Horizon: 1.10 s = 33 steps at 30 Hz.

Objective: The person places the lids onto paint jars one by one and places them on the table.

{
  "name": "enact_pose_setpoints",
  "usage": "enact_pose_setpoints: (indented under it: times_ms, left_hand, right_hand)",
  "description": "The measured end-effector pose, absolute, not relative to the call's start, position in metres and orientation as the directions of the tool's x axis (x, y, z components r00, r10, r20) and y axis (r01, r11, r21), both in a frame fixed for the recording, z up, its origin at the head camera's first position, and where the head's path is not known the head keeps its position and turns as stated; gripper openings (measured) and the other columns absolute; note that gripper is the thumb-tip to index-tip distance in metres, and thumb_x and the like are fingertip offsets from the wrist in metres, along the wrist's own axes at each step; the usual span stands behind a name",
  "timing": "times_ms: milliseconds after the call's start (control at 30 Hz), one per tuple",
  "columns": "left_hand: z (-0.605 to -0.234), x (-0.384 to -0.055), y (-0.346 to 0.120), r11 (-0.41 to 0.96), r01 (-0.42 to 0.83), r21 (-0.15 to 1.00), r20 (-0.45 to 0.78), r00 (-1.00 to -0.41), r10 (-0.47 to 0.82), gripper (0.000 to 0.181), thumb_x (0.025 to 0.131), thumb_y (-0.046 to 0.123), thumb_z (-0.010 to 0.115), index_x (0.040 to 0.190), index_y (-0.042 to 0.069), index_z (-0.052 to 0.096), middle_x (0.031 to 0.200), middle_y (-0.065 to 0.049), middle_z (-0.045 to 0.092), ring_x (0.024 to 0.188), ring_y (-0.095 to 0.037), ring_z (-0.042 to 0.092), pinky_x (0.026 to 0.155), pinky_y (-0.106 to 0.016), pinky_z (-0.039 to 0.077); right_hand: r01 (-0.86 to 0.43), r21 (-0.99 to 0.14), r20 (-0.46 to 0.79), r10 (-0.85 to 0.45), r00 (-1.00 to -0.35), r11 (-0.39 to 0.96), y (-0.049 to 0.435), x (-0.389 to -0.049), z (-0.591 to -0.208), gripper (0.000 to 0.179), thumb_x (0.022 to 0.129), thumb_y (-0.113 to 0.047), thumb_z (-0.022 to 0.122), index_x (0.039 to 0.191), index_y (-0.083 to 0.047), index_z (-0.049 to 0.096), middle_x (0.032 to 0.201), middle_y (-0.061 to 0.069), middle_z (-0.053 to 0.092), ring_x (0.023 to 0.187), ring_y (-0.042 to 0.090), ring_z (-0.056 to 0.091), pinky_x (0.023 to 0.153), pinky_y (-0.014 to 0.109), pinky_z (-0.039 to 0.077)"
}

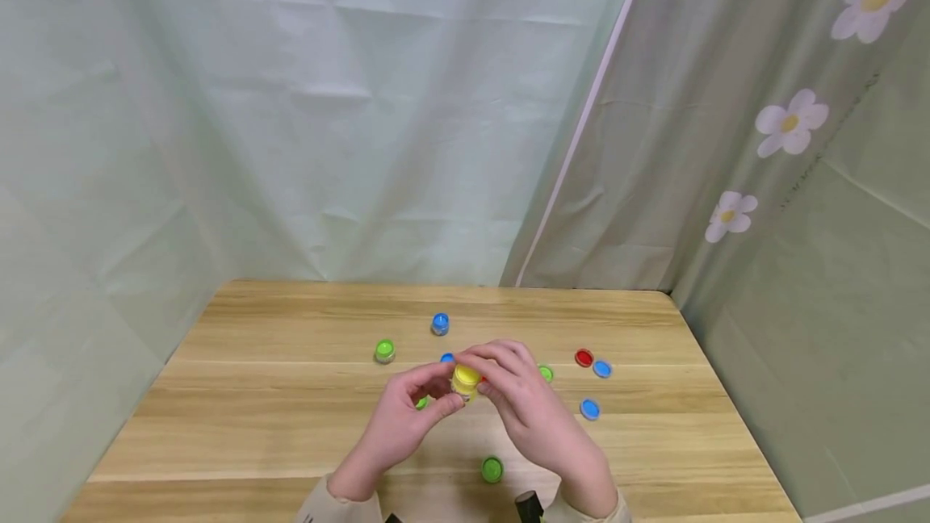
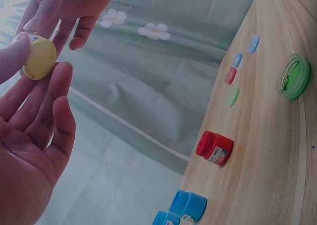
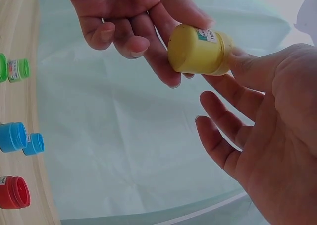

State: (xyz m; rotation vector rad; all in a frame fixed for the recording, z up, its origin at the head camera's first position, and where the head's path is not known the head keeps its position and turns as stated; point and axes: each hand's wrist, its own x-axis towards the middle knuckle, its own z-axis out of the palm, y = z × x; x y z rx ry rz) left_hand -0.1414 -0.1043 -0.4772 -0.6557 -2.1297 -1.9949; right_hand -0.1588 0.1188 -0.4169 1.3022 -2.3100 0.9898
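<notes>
A small yellow jar (image 1: 465, 380) is held up between both hands, above the wooden table. My left hand (image 1: 407, 414) grips its body, the thumb lying by the label in the right wrist view. At the jar's other end, my right hand (image 1: 523, 398) pinches the rim between thumb and fingers. The left wrist view shows the jar's smooth yellow base (image 2: 41, 60) tipped toward the camera. Behind the hands stand a red jar (image 2: 216, 148) and a blue jar (image 2: 189, 205), both partly hidden in the head view.
Farther back are another blue jar (image 1: 440, 324) and a green jar (image 1: 385, 351). On the right lie a red lid (image 1: 584, 357), two blue lids (image 1: 590, 409) and a pale green lid (image 2: 233, 96). A darker green lid (image 1: 492, 470) lies near the front. Curtains (image 1: 349, 119) surround the table (image 1: 254, 394).
</notes>
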Motion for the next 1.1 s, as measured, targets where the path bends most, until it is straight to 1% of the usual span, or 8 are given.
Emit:
enact_pose_setpoints:
  times_ms: [200,367,467,633,733,833,900,1100]
  left_hand:
    - [-0.4762,-0.1413,-0.1048,0.029,0.405,0.914,0.391,-0.896,0.209,0.031,0.098,0.004,0.078,0.128,0.004,0.075,0.102,-0.002,0.077,0.088,-0.015,0.071,0.078,-0.033,0.057]
    - [-0.4760,-0.1427,-0.1047,0.027,0.410,0.912,0.395,-0.894,0.212,0.031,0.097,0.009,0.080,0.128,0.006,0.076,0.099,-0.007,0.077,0.087,-0.015,0.070,0.077,-0.032,0.057]
    - [-0.4774,-0.1434,-0.1047,0.024,0.422,0.906,0.408,-0.888,0.211,0.033,0.096,0.011,0.082,0.128,0.005,0.076,0.098,-0.010,0.077,0.087,-0.014,0.070,0.076,-0.030,0.056]
    - [-0.4782,-0.1429,-0.1047,0.011,0.425,0.905,0.414,-0.888,0.201,0.035,0.095,0.010,0.083,0.128,0.003,0.075,0.097,-0.010,0.076,0.085,-0.014,0.069,0.075,-0.029,0.056]
    - [-0.4775,-0.1423,-0.1042,0.005,0.417,0.909,0.408,-0.892,0.197,0.035,0.094,0.007,0.083,0.129,0.002,0.075,0.099,-0.006,0.077,0.086,-0.014,0.070,0.075,-0.030,0.056]
    - [-0.4772,-0.1420,-0.1036,0.004,0.415,0.910,0.406,-0.892,0.198,0.035,0.094,0.004,0.082,0.129,0.003,0.075,0.100,-0.002,0.077,0.085,-0.014,0.069,0.075,-0.030,0.057]
    - [-0.4777,-0.1418,-0.1032,0.005,0.421,0.907,0.412,-0.890,0.197,0.035,0.094,0.002,0.082,0.128,0.003,0.075,0.101,0.000,0.076,0.085,-0.014,0.069,0.075,-0.030,0.057]
    - [-0.4793,-0.1413,-0.1025,0.013,0.436,0.900,0.426,-0.885,0.187,0.035,0.094,0.001,0.082,0.128,0.004,0.075,0.098,-0.001,0.076,0.082,-0.015,0.068,0.074,-0.030,0.057]
  right_hand:
    - [-0.848,-0.404,0.570,-0.630,-0.527,0.344,0.1188,-0.1582,-0.4171,0.039,0.109,-0.008,0.059,0.148,-0.013,0.063,0.140,-0.001,0.061,0.136,0.026,0.048,0.107,0.042,0.051]
    - [-0.848,-0.395,0.568,-0.631,-0.528,0.354,0.1186,-0.1575,-0.4174,0.040,0.110,-0.011,0.059,0.150,-0.014,0.062,0.139,0.000,0.060,0.135,0.026,0.049,0.104,0.043,0.052]
    - [-0.842,-0.405,0.564,-0.628,-0.537,0.356,0.1184,-0.1567,-0.4177,0.042,0.109,-0.013,0.061,0.151,-0.015,0.061,0.138,0.000,0.059,0.132,0.025,0.049,0.102,0.041,0.053]
    - [-0.826,-0.427,0.552,-0.617,-0.561,0.369,0.1182,-0.1558,-0.4177,0.042,0.108,-0.018,0.065,0.150,-0.017,0.062,0.135,0.000,0.058,0.128,0.024,0.048,0.096,0.036,0.054]
    - [-0.804,-0.445,0.532,-0.606,-0.592,0.395,0.1187,-0.1554,-0.4177,0.039,0.108,-0.024,0.065,0.147,-0.018,0.064,0.134,-0.003,0.057,0.127,0.021,0.047,0.094,0.034,0.053]
    - [-0.780,-0.464,0.507,-0.595,-0.623,0.421,0.1189,-0.1548,-0.4171,0.036,0.108,-0.029,0.066,0.142,-0.020,0.065,0.133,-0.006,0.057,0.127,0.018,0.047,0.095,0.033,0.051]
    - [-0.772,-0.470,0.502,-0.590,-0.632,0.427,0.1186,-0.1546,-0.4171,0.034,0.107,-0.029,0.067,0.140,-0.019,0.065,0.133,-0.007,0.057,0.127,0.018,0.047,0.096,0.034,0.051]
    - [-0.750,-0.500,0.490,-0.573,-0.657,0.433,0.1172,-0.1542,-0.4176,0.032,0.104,-0.031,0.072,0.132,-0.021,0.063,0.132,-0.012,0.057,0.128,0.016,0.047,0.101,0.036,0.050]
